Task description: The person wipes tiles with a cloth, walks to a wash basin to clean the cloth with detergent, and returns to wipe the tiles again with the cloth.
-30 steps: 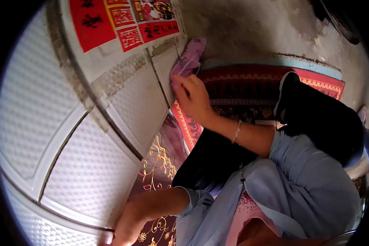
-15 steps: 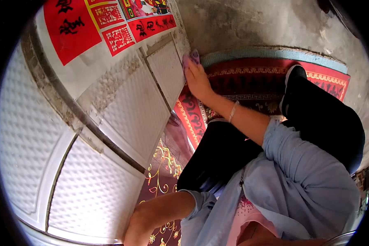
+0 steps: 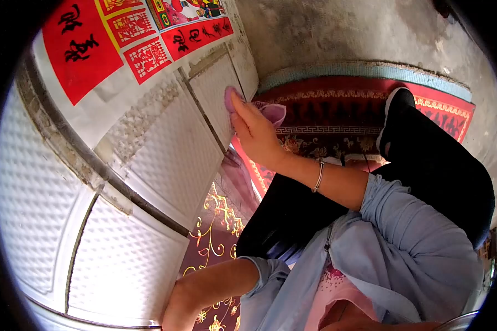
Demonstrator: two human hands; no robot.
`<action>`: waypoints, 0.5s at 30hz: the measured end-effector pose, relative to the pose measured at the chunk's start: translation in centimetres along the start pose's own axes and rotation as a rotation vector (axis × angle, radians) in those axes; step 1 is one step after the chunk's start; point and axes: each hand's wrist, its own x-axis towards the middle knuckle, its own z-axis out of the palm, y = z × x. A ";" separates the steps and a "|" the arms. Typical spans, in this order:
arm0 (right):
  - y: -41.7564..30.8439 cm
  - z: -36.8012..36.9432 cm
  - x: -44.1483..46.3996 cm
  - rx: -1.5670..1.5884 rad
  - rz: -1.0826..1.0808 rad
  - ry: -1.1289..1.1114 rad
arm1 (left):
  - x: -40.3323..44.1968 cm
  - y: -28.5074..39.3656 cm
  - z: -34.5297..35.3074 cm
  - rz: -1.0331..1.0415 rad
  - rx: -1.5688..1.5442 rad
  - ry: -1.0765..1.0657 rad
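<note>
One cloth (image 3: 274, 112) is against the tiles (image 3: 174, 160), pinched by the right grip (image 3: 255, 134), a fold sticking out behind. The left grip (image 3: 180, 305) is beside the lower tiles; whether spread or pressed together, I cannot tell.

Stained grey concrete (image 3: 337, 33) | patterned red rug (image 3: 320, 95) | pale-blue strip (image 3: 364, 70) alongside | red papers (image 3: 94, 77)

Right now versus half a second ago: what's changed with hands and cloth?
The right hand has drawn the purple cloth back from the far corner onto the nearer white tile; a loose end now shows over the red carpet. Nothing picked up or let go. The left hand stays low beside the tiling.
</note>
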 end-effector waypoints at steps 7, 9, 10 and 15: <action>0.5 -0.6 2.6 0.002 0.118 -0.107 | -0.3 0.1 -0.3 -0.018 0.016 -0.003; -0.1 -0.4 1.6 -0.010 0.072 -0.103 | -0.6 0.3 0.1 -0.023 0.009 0.028; -1.0 -0.5 -0.1 0.035 0.090 -0.095 | -0.7 0.4 0.5 -0.022 0.000 0.036; 0.2 -0.7 1.3 -0.080 -0.075 -0.046 | -1.1 0.4 0.8 -0.020 0.001 -0.008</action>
